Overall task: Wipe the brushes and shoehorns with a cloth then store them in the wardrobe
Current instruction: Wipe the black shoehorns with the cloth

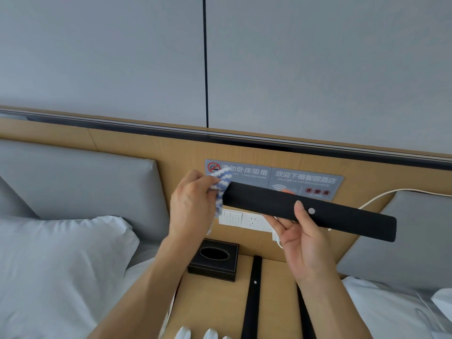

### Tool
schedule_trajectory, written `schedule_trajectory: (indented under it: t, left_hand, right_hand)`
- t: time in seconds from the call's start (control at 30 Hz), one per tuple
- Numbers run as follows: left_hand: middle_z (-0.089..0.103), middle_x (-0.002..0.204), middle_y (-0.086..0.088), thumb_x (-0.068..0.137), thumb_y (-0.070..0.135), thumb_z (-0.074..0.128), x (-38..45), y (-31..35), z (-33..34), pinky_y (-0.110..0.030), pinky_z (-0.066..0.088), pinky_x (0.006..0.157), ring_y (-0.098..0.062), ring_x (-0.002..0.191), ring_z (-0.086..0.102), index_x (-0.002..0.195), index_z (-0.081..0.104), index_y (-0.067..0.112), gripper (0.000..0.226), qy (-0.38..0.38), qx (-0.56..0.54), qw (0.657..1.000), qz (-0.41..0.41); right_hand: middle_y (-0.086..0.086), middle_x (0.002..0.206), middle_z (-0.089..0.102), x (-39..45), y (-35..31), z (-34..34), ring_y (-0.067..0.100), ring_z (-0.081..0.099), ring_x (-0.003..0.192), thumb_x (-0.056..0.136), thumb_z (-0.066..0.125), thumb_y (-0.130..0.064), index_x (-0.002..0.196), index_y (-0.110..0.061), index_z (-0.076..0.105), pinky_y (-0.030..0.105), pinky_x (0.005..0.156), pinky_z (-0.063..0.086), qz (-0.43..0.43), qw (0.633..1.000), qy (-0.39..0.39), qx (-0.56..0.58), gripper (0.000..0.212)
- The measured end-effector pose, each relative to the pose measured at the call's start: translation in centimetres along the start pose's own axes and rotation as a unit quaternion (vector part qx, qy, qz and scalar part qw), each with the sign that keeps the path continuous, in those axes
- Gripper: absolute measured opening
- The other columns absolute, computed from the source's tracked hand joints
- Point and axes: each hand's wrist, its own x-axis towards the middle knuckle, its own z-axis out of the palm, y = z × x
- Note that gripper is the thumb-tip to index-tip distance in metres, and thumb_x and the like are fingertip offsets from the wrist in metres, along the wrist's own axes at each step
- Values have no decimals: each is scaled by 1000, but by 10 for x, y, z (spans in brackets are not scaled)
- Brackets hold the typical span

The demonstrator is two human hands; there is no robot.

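A long black brush [318, 206] is held level in the air above the wooden nightstand [276, 289], in front of the wall signs [303, 178]. The right hand [300, 243] pinches its middle, thumb on the front. The left hand [193, 204] clamps a blue-and-white cloth [221, 189] over its left end. 2 more black pieces [253, 297] lie on the nightstand beside a tissue box [215, 260].
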Motion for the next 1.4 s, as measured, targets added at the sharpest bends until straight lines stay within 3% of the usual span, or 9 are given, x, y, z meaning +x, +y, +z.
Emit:
schedule_trajectory:
  t: [0.13, 0.23, 0.37, 0.57, 0.73, 0.93, 1.1, 1.17, 1.4]
  left_hand:
    - [55, 86, 5, 87, 6, 69, 10, -26, -8, -6, 30, 57, -2, 63, 47, 98, 77, 8, 14, 21, 17, 998, -63]
    - [55, 88, 6, 89, 5, 67, 12, -35, -12, -4, 33, 58, -5, 67, 47, 101, 76, 9, 16, 29, 14, 995, -96]
    - [54, 88, 2, 88, 3, 68, 3, -29, -9, -8, 30, 56, -11, 69, 49, 101, 75, 5, 15, 29, 39, 997, -65]
    - [61, 88, -4, 85, 2, 68, -13, 2, 7, -34, 51, 56, -19, 71, 58, 97, 76, 6, 15, -23, 10, 1000, -4]
    - [61, 83, -5, 80, -4, 69, -22, 34, 19, -32, 47, 55, -21, 70, 58, 88, 76, 6, 15, -62, -45, 996, 48]
    - [64, 90, 0, 77, 2, 74, -19, 51, 22, -28, 50, 66, -15, 77, 61, 95, 77, 14, 21, -134, -116, 983, 42]
    - [68, 87, 13, 79, 8, 75, -16, 46, 29, -8, 45, 69, 0, 80, 61, 94, 75, 24, 22, -189, -169, 967, -7]
    - [67, 87, 17, 78, 9, 75, -19, 48, 34, -6, 44, 69, 4, 82, 60, 93, 74, 27, 23, -214, -184, 959, -9]
    - [66, 94, 8, 79, 5, 71, -36, 62, 61, -25, 50, 72, -8, 80, 62, 97, 75, 20, 23, -264, -168, 948, 52]
  right_hand:
    - [9, 125, 71, 0, -1, -1, 31, 71, 110, 85, 62, -12, 121, -28, 63, 50, 81, 62, 2, 1000, -13, -2, 39]
    - [9, 126, 71, 1, -3, 1, 31, 71, 110, 84, 64, -12, 121, -26, 62, 51, 82, 62, 5, 1000, -10, -5, 40]
    - [8, 128, 70, 3, -2, 4, 31, 71, 110, 84, 65, -13, 122, -26, 61, 51, 85, 60, 5, 1000, -6, -21, 41]
    - [14, 126, 70, 3, 6, 9, 34, 70, 112, 88, 63, -11, 133, -15, 55, 50, 86, 60, 6, 998, -5, -58, 46]
    - [20, 114, 73, 4, 12, 7, 34, 73, 103, 100, 55, -10, 115, -6, 63, 41, 80, 63, 12, 992, 0, -124, 17]
    - [19, 109, 75, 3, 13, -6, 26, 75, 96, 92, 59, -16, 112, -1, 67, 29, 73, 61, 55, 993, -19, -101, 26]
    - [18, 113, 72, 0, 7, -30, 27, 72, 101, 86, 58, 12, 120, 3, 61, 33, 79, 60, 43, 987, -49, -144, 35]
    - [17, 116, 72, -3, 3, -40, 28, 72, 104, 82, 64, 11, 119, 1, 63, 32, 79, 60, 33, 984, -44, -170, 38]
    - [19, 119, 70, -16, -16, -74, 33, 68, 113, 84, 67, 9, 124, 0, 61, 38, 90, 59, 6, 972, 21, -235, 41]
